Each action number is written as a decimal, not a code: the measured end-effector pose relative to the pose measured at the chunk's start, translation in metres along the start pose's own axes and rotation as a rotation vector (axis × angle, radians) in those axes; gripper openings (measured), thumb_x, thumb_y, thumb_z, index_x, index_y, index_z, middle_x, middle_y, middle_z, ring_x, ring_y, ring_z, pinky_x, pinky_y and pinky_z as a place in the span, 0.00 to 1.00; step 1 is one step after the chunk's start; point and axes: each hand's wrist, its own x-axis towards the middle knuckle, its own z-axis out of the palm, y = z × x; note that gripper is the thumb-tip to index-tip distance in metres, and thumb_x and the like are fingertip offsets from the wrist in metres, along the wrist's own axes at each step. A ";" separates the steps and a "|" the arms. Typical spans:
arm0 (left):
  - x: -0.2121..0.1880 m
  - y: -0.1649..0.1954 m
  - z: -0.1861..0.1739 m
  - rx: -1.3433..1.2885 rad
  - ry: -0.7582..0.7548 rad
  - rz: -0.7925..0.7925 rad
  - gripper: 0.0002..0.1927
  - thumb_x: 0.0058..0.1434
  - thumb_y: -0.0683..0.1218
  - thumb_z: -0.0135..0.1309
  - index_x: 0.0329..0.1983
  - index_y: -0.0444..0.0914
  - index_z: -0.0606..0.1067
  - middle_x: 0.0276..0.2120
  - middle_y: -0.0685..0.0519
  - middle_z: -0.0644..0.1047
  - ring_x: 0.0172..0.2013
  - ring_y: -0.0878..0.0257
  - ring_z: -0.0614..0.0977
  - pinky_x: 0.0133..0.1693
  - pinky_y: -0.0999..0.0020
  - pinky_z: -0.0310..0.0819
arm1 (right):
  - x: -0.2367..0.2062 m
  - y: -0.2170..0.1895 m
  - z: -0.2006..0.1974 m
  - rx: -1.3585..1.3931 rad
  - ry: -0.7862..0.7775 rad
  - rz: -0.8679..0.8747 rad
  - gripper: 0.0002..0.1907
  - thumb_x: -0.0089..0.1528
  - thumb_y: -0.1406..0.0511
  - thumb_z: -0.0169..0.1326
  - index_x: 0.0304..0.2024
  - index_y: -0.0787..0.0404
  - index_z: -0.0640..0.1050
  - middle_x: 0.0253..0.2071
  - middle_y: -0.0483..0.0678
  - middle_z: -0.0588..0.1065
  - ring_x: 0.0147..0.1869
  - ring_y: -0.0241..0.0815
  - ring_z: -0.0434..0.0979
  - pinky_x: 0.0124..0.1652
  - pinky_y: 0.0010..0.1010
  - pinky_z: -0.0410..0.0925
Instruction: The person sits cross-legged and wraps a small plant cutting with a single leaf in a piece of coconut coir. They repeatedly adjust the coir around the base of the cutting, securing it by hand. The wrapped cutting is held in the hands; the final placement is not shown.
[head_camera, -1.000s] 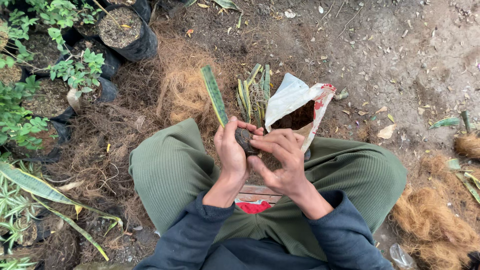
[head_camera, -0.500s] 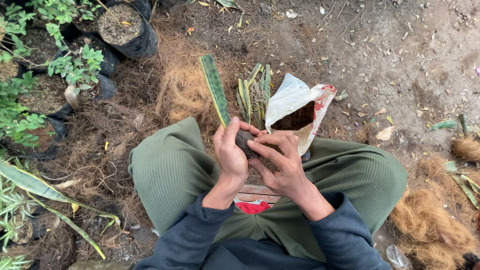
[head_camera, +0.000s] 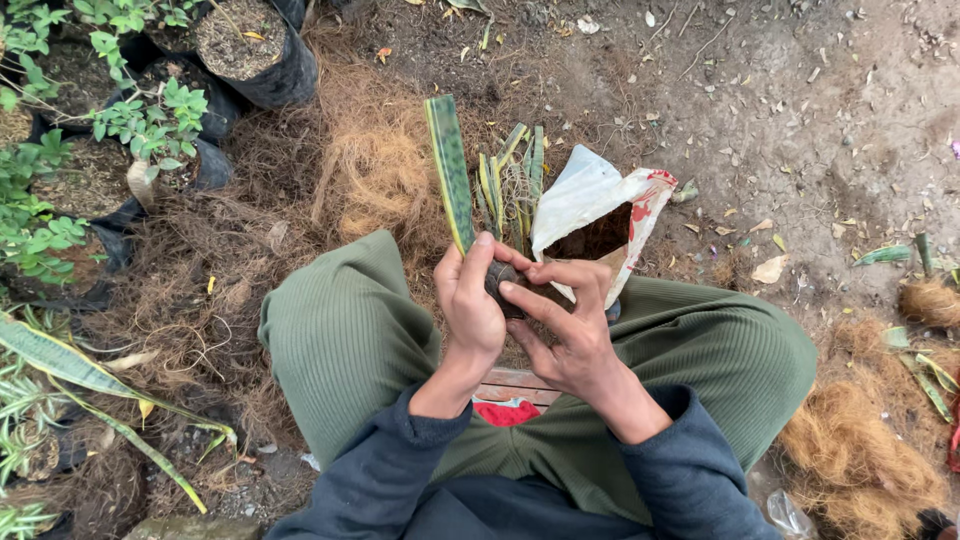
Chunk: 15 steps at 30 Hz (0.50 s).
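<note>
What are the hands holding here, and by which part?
Both the left hand and the right hand grip a long mottled green leaf cutting at its dark lower end; the blade stands free above.

Single head-worn view, steeply downward, close above lap and ground (head_camera: 800, 120)

Bare, cracked dirt ground (head_camera: 800, 120), strewn with dry leaves and twigs. Heaps of brown coconut fibre (head_camera: 370, 170) left and right, black grow bags (head_camera: 262, 55) of soil at upper left, an open white sack (head_camera: 600, 205) of soil centre, cut striped leaves (head_camera: 510, 180) beside it.
</note>
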 end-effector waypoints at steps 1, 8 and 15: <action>0.001 -0.001 0.000 -0.003 0.002 -0.013 0.16 0.73 0.47 0.44 0.33 0.32 0.72 0.28 0.45 0.78 0.29 0.62 0.80 0.36 0.68 0.75 | 0.000 0.000 0.000 -0.001 -0.003 0.005 0.28 0.52 0.70 0.69 0.55 0.53 0.80 0.56 0.48 0.69 0.61 0.51 0.66 0.61 0.42 0.64; 0.004 -0.002 -0.002 0.086 -0.052 0.018 0.19 0.74 0.49 0.43 0.32 0.31 0.74 0.28 0.45 0.80 0.28 0.63 0.79 0.35 0.69 0.75 | 0.001 -0.001 -0.003 -0.047 -0.025 0.057 0.31 0.50 0.68 0.69 0.57 0.55 0.78 0.56 0.49 0.69 0.61 0.54 0.65 0.61 0.45 0.62; 0.002 0.000 -0.006 0.027 -0.064 -0.060 0.21 0.74 0.50 0.40 0.31 0.32 0.72 0.26 0.45 0.79 0.26 0.60 0.81 0.32 0.66 0.77 | 0.001 -0.001 -0.005 -0.068 -0.046 0.007 0.30 0.52 0.66 0.71 0.58 0.52 0.79 0.55 0.49 0.68 0.61 0.52 0.64 0.61 0.44 0.61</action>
